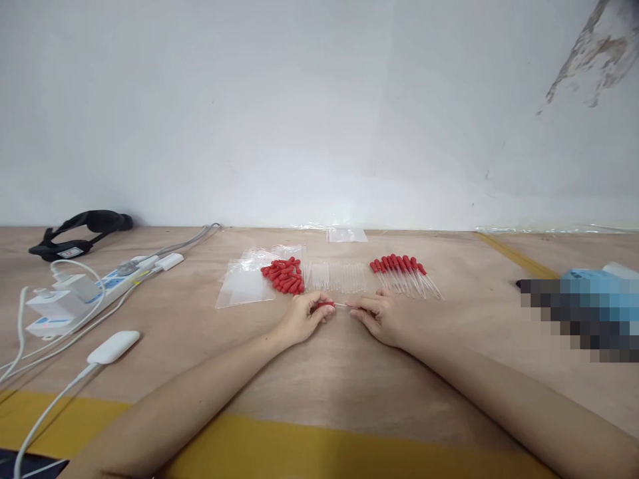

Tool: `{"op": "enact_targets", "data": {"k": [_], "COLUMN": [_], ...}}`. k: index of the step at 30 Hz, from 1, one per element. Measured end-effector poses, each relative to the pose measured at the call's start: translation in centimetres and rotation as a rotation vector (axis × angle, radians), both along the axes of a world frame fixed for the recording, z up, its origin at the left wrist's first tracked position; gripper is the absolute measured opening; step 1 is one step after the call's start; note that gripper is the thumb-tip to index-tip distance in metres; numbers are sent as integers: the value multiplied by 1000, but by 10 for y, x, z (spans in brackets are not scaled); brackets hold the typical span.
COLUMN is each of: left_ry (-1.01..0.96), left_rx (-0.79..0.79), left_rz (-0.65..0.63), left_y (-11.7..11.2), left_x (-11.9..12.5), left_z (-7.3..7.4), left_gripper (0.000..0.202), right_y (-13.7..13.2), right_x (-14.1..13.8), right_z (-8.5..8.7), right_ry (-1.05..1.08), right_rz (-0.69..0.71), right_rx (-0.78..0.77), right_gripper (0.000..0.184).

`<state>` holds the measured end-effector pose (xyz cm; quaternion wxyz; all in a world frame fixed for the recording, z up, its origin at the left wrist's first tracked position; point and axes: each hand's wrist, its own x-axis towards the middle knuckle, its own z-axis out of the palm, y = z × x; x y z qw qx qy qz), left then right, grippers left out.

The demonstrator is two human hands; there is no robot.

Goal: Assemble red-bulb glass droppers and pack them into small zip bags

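Between the fingers of my left hand [307, 316] is a red rubber bulb [326, 304], its open end facing right. My right hand [375, 317] pinches a thin clear glass tube [341, 305] that lies in line with the bulb and meets it or nearly so; I cannot tell how far it goes in. Just beyond my left hand lies a pile of loose red bulbs [285, 274]. A row of bare glass tubes [344, 276] lies beyond both hands. Behind my right hand, several droppers with red bulbs [402, 265] lie side by side.
Clear plastic bags [244, 283] lie left of the bulb pile, and another flat bag [347, 235] is by the wall. At left are a power strip [117, 283] with chargers, a white device [114, 347] on a cable and a black headset strap [80, 233]. A blue object [594, 286] is at right.
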<state>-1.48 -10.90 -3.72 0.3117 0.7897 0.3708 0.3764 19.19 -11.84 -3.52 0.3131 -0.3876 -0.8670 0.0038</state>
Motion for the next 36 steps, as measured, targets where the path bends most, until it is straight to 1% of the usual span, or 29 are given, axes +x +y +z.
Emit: {"op": "enact_targets", "data": {"k": [2,5,9,14,19,26,30,32,34,36], "left_ry": [54,170,259,289,308,321,337,302,246,219], "left_rx": [28,123,280,410,480,505,432,391,349,315], "left_rz": [-8,-7,-2,-33,-47,-56,-20,26,85,121], "left_y": [-2,-2,0,1,2,5,5,5,4,3], "left_x": [0,-1,-3,-4,-3,-3,-2,-3,-5,-7], "left_z": [2,2,-1,-3,-6,-10,-5,-2,0,0], "left_gripper": [19,17,17,18,16,16,14,13,24,32], "right_y": [3,8,9,1,-1,0,-1,-1,3,11], "right_x": [4,9,9,3,-4,-13,-15,-12,-3,11], "right_z": [1,-2,-5,-1,2,5,10,15,21,29], "right_ry": [-53,-151,-207,-215,-235,-253,-294,-298,-264,-204], "right_rz": [26,59,35,32,45,36,-5,-8,-36,-126], "right_rx": [4,73,151,115,85,-52,-99,-109,-135,-198], "right_gripper": [25,26,28,30,28,29,33,32,28,26]}}
